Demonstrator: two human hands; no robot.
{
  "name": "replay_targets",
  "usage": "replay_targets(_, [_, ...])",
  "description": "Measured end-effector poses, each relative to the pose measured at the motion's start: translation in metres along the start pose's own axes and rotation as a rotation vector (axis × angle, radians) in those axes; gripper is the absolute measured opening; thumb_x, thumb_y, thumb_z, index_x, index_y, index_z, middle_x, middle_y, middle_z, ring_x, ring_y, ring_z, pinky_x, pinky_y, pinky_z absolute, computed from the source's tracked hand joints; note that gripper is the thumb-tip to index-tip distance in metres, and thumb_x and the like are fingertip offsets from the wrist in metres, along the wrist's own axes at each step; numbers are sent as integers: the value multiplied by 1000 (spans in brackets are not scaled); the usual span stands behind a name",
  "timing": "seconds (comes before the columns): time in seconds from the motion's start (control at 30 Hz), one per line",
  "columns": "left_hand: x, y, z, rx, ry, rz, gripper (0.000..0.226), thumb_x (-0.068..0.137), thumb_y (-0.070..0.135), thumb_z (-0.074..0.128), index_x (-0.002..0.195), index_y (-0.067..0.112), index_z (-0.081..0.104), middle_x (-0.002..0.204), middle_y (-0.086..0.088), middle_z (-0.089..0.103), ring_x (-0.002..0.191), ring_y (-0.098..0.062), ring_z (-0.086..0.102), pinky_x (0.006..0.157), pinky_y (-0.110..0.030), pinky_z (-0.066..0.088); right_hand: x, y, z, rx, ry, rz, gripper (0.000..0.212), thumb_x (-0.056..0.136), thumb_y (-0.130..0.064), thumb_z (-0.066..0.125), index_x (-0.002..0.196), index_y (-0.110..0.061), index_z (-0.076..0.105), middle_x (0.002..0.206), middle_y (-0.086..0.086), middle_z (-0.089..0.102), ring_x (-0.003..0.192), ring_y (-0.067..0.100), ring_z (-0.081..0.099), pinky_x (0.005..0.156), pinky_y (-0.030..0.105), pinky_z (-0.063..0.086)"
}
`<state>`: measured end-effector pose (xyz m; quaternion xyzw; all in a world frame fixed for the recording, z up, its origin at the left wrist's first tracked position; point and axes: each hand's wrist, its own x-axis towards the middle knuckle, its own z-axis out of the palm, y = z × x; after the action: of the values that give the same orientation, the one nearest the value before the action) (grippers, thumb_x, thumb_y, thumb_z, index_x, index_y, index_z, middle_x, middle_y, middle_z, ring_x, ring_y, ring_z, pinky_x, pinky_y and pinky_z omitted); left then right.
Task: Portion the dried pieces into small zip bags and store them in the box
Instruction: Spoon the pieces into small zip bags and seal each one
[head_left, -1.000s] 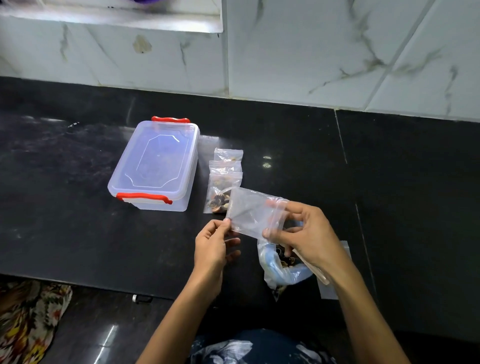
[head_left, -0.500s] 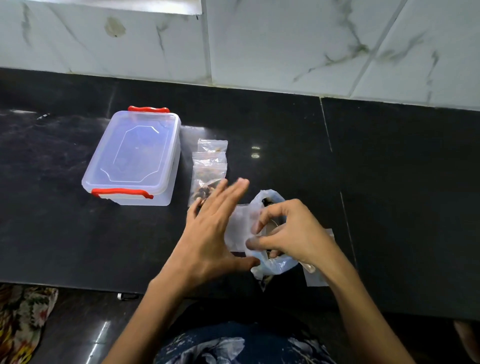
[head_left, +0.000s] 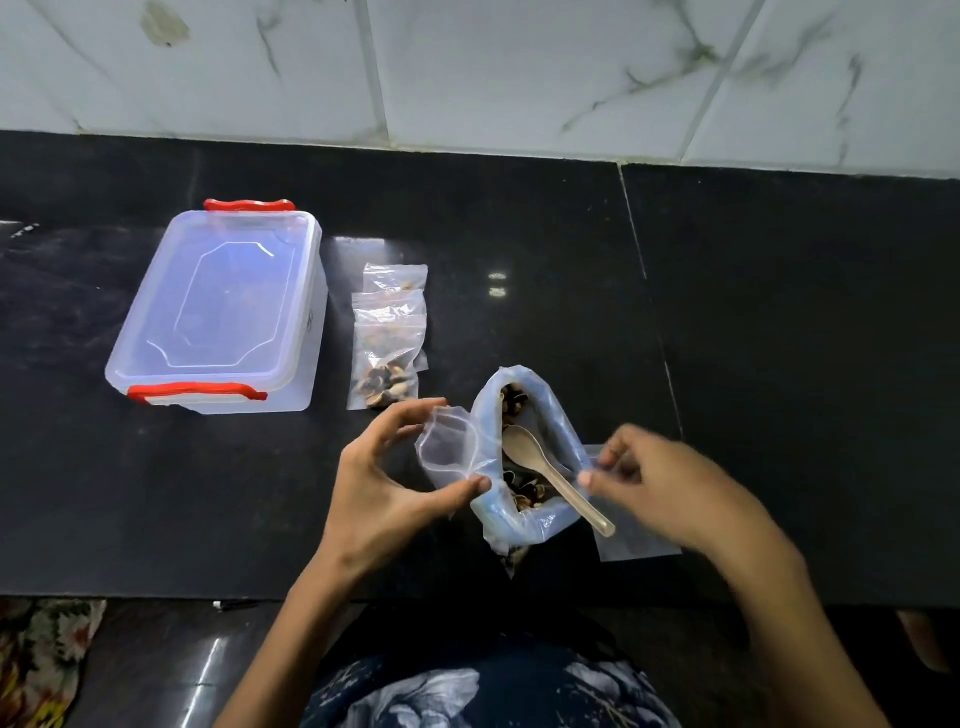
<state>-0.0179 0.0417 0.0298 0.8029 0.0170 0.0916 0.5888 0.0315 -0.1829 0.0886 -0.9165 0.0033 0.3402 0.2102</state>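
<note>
My left hand (head_left: 384, 499) pinches an empty small zip bag (head_left: 449, 447) between thumb and fingertips, its mouth held open beside the big plastic bag (head_left: 553, 415). Dark dried pieces (head_left: 514, 402) and a pale spoon (head_left: 524, 447) lie inside the big bag. My right hand (head_left: 670, 493) is blurred, with loosely curled fingers just right of the big bag's rim, above the spoon handle, holding nothing I can see. Three filled zip bags (head_left: 387, 353) lie in a row beside the lidded clear box (head_left: 218, 306) with red clips.
Flat empty zip bags (head_left: 636, 545) lie under my right wrist on the black counter (head_left: 779, 364). A marble-tiled wall (head_left: 519, 78) backs the counter. A patterned cloth (head_left: 36, 660) lies on the floor at lower left.
My left hand took over the empty small bag and holds its mouth open. My right hand let go of the big bag's rim and drew back to the right, uncovering the spoon.
</note>
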Motion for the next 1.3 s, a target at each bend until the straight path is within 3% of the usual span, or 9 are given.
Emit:
replay_targets(0.1, [3, -5, 2, -52, -19, -60, 63, 52, 40, 85, 108, 20, 65, 105, 18, 68, 100, -7, 65, 89, -13, 47, -4, 2, 25, -9, -21, 68, 27, 85, -54, 56, 96, -31, 49, 92, -11, 59, 85, 7, 58, 80, 33, 50])
replay_targets(0.27, [13, -9, 7, -174, -35, -140, 64, 51, 37, 85, 107, 16, 64, 105, 8, 70, 96, -17, 68, 81, -25, 56, -9, 1, 41, 186, 249, 3, 6, 88, -31, 61, 92, -27, 59, 74, -6, 64, 66, 7, 61, 66, 29, 54])
replay_targets(0.4, [25, -17, 5, -238, -92, -206, 62, 50, 33, 85, 104, 9, 64, 119, 4, 66, 104, -16, 66, 85, -32, 56, -14, -5, 43, 336, 488, -120, 19, 89, -22, 60, 105, -22, 70, 76, -10, 67, 66, 5, 63, 63, 21, 53])
replay_targets(0.5, [35, -20, 7, -312, -126, -275, 60, 48, 30, 84, 98, 6, 62, 122, 2, 65, 105, -13, 66, 80, -27, 56, -10, -12, 50, 318, 650, -183, 21, 88, -20, 61, 106, -16, 72, 67, -4, 68, 55, 7, 60, 53, 23, 51])
replay_targets(0.63, [46, -21, 12, -381, -172, -338, 59, 48, 25, 84, 100, 5, 63, 122, 3, 64, 98, -9, 68, 72, -18, 54, 0, -16, 61, 306, 836, -235, 12, 85, -14, 65, 89, -8, 75, 49, 3, 61, 39, 14, 53, 40, 36, 48])
replay_targets(0.87, [51, -28, 22, -403, -219, -362, 61, 56, 25, 83, 108, 0, 62, 106, -11, 71, 96, -26, 69, 77, -29, 56, 23, -26, 75, 190, 785, -249, 25, 89, -19, 58, 64, -12, 62, 44, -5, 42, 38, 9, 39, 39, 19, 29])
replay_targets(1.03, [49, -31, 24, -427, -200, -371, 43, 66, 9, 82, 103, 2, 63, 88, -2, 74, 84, -17, 70, 69, -22, 54, 18, -22, 78, 196, 677, -252, 28, 95, -27, 51, 77, -14, 67, 51, -6, 50, 44, 9, 48, 43, 16, 34])
replay_targets(1.2, [49, -31, 25, -439, -189, -386, 43, 66, 8, 81, 103, -1, 61, 94, 0, 73, 85, -14, 70, 70, -21, 54, 23, -32, 82, 112, 774, -282, 23, 84, -14, 63, 61, -12, 63, 40, -8, 40, 35, 2, 27, 40, 3, 11])
replay_targets(1.3, [52, -29, 25, -438, -207, -382, 41, 66, 12, 74, 102, -2, 59, 83, -1, 73, 78, -15, 70, 67, -22, 54, 34, -35, 80, 141, 801, -271, 25, 82, -13, 66, 58, -12, 62, 39, -8, 41, 32, 2, 23, 38, 4, 11])
